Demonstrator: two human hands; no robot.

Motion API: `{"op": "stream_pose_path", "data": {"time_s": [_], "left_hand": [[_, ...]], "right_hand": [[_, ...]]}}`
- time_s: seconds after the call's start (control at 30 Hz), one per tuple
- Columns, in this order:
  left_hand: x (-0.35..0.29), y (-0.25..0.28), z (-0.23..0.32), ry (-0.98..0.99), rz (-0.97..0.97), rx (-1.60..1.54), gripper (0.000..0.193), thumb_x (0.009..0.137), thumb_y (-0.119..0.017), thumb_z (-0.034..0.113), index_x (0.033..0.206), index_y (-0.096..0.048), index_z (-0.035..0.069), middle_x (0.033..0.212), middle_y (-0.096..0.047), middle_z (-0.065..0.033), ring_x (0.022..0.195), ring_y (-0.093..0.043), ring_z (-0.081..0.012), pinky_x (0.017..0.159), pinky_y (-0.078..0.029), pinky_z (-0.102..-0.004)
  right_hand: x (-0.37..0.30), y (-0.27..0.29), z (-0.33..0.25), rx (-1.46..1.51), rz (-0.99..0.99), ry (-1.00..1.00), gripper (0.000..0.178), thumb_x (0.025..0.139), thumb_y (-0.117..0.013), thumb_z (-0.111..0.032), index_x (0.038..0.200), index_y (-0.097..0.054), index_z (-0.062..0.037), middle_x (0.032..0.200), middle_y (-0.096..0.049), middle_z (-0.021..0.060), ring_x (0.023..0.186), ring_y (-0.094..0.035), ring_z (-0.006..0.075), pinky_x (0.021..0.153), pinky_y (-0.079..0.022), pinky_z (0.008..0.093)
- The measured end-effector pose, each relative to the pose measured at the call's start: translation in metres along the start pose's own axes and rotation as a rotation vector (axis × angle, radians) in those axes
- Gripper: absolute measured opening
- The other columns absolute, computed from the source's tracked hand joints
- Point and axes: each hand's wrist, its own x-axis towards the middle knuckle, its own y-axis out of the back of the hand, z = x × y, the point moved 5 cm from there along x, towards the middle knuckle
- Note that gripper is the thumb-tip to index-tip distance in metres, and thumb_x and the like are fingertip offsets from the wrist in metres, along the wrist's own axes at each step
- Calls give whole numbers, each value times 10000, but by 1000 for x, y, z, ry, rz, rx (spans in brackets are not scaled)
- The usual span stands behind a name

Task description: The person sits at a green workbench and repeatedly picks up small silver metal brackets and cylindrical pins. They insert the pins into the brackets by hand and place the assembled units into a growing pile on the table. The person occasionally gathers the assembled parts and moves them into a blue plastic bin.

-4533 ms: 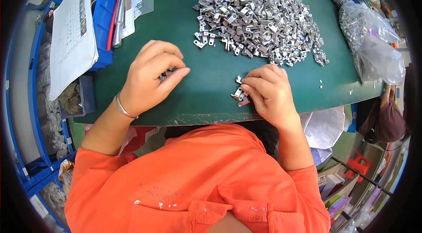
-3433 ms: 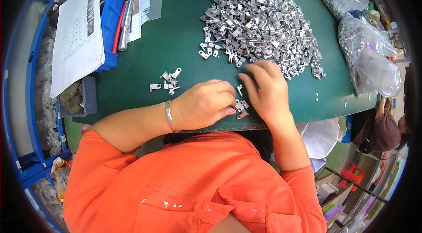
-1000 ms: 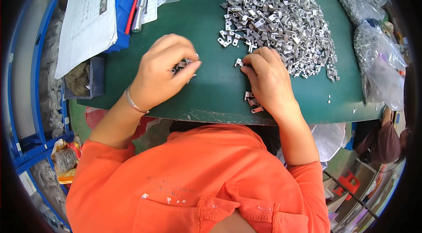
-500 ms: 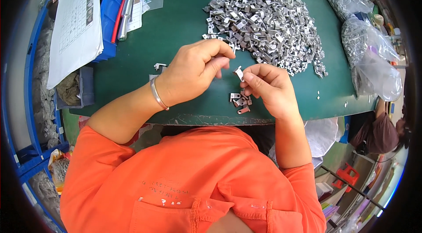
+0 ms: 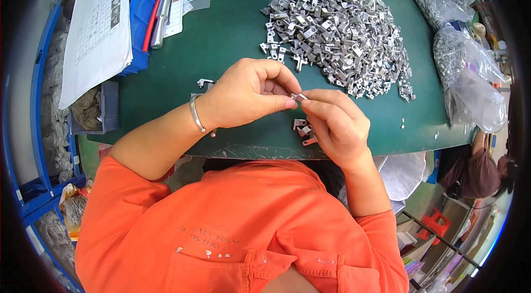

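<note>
A small silvery metal bracket (image 5: pixel 298 97) sits between the fingertips of both hands over the green table. My left hand (image 5: pixel 249 94) pinches it from one side with thumb and forefinger. From the other side my right hand (image 5: pixel 338 121) grips it, its fingers curled, so most of the piece is covered. Under the right hand lie several loose brackets (image 5: pixel 303 129), partly hidden by the fingers. Beyond the hands spreads a large heap of similar brackets (image 5: pixel 343 27). Another metal piece (image 5: pixel 205 82) rests beside my left wrist.
At the left stand a blue bin (image 5: pixel 138 27) with papers (image 5: pixel 97 38) over it, a red pen (image 5: pixel 154 19) and a grey box (image 5: pixel 110 108). Clear bags of metal parts (image 5: pixel 459 66) line the right edge. A person in dark clothing (image 5: pixel 475 171) is at far right.
My left hand has come down and closed on the bracket held in my right hand. Both sets of fingertips now meet at it. The view has shifted slightly.
</note>
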Motion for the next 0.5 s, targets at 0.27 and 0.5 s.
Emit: {"op": "stream_pose_path", "data": {"time_s": [0.27,0.5], "left_hand": [[-3,12,19,-212,275,451,306,753,-668,-124,1018,-584,6,980,-608,-52,869,-629,-115,779,-536,-241],[-7,1,23,-383,198,686,251,730,-672,-124,926,-602,16,964,-607,-89,870,-631,-186,758,-529,-277]], "right_hand": [[19,-26,37,-510,-168,-344,212,870,-621,-192,727,-574,-42,704,-588,131,627,-615,346,551,-507,437],[-6,-4,52,254,-138,-901,131,866,-664,-104,910,-664,19,680,-628,50,556,-575,128,520,-460,268]]}}
